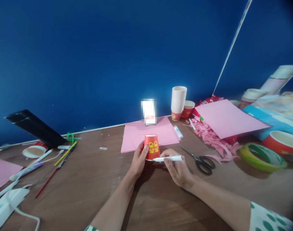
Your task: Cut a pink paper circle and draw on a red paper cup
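A red paper cup (150, 152) with yellow characters is upside down in my left hand (138, 160), whose thumb and fingers close around its left side. My right hand (176, 170) grips a white marker pen (172, 158) that lies nearly level, its tip pointing left at the cup's lower edge. Whether the tip touches the cup I cannot tell. Just behind the cup lie pink paper sheets (132, 138), with a glue stick (178, 132) at their right corner. Scissors (203, 163) with black handles rest to the right of my right hand.
Stacked paper cups (178, 101) stand by the blue wall. On the right are pink paper strips (206, 138), a yellow-green tape roll (262, 157) and a raised pink sheet (229, 117). A black case (35, 126), pens and a power strip (10, 208) occupy the left.
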A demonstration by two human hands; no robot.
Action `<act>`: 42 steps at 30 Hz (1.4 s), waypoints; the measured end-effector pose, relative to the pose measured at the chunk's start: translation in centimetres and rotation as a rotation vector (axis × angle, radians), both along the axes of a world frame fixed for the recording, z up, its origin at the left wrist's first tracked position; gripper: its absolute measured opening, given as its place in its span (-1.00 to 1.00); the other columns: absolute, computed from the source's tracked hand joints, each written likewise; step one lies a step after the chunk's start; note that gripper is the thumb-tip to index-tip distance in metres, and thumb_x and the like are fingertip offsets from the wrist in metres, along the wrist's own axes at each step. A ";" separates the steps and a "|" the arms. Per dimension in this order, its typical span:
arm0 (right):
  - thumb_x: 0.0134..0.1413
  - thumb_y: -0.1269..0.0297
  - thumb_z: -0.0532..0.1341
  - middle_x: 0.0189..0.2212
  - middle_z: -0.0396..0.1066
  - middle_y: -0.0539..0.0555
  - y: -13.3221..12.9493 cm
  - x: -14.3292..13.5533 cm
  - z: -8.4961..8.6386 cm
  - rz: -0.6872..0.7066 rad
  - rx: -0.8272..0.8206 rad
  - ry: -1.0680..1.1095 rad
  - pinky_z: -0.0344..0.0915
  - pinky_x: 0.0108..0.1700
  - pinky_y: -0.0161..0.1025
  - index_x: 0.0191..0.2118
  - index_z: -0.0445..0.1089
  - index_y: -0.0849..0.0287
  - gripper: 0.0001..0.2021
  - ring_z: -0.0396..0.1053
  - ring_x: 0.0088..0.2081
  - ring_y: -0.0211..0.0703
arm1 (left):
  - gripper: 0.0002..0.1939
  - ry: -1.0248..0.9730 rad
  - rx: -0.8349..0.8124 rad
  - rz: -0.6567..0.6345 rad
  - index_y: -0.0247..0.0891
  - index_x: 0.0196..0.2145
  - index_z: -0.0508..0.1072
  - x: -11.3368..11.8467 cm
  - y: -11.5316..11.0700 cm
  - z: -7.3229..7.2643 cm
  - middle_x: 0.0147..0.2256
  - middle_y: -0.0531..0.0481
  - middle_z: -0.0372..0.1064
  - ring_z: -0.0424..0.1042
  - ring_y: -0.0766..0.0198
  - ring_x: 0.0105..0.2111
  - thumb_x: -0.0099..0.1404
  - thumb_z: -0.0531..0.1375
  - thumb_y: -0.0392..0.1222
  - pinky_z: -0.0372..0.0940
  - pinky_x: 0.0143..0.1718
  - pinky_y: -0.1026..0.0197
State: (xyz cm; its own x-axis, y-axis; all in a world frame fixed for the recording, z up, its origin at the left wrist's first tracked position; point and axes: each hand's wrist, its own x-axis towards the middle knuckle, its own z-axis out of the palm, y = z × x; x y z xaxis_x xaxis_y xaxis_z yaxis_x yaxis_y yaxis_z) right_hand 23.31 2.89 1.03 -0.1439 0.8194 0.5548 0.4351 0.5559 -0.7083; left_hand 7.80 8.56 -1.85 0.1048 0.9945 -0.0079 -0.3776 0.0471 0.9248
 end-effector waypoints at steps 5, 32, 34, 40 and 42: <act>0.23 0.28 -0.05 -0.44 0.32 0.05 0.0 -0.1 0.1 -0.004 -0.001 0.001 0.22 -0.28 -0.26 -0.32 0.30 0.19 -0.78 0.29 -0.39 -0.20 | -0.56 0.032 0.022 -0.024 -0.25 -0.07 0.39 -0.1 0.0 -0.1 -0.16 -0.12 0.42 0.41 0.16 -0.21 0.13 0.21 0.01 0.27 -0.13 0.14; 0.24 0.30 -0.08 -0.59 0.27 -0.03 0.5 0.3 -0.2 -0.094 -0.028 -0.037 0.17 -0.35 -0.26 -0.36 0.28 0.16 -0.76 0.27 -0.50 -0.22 | -0.62 -0.176 -0.060 -0.008 -0.26 -0.16 0.40 -0.2 0.1 0.1 -0.27 -0.04 0.45 0.44 0.25 -0.33 0.10 0.24 -0.01 0.29 -0.19 0.15; 0.24 0.28 -0.08 -0.59 0.28 -0.03 0.5 0.3 -0.4 -0.088 -0.041 -0.015 0.16 -0.37 -0.26 -0.36 0.28 0.16 -0.76 0.27 -0.51 -0.22 | -0.64 -0.189 -0.066 -0.003 -0.27 -0.19 0.40 -0.2 0.1 0.1 -0.27 -0.05 0.45 0.44 0.25 -0.32 0.10 0.24 -0.02 0.29 -0.20 0.17; 0.25 0.27 -0.08 -0.55 0.33 -0.01 0.5 0.3 -0.6 -0.101 -0.063 0.018 0.15 -0.34 -0.25 -0.36 0.27 0.15 -0.75 0.27 -0.50 -0.23 | -0.70 -0.210 -0.061 0.003 -0.30 -0.28 0.42 -0.2 0.0 0.3 -0.32 -0.03 0.45 0.44 0.26 -0.33 0.10 0.24 -0.04 0.27 -0.18 0.18; 0.25 0.28 -0.08 -0.54 0.34 -0.02 0.5 0.3 -0.5 -0.106 -0.070 0.021 0.14 -0.32 -0.24 -0.36 0.26 0.14 -0.76 0.27 -0.50 -0.23 | -0.72 -0.217 -0.051 -0.004 -0.30 -0.30 0.42 -0.2 -0.1 0.5 -0.34 -0.02 0.45 0.44 0.28 -0.35 0.11 0.24 -0.04 0.27 -0.19 0.20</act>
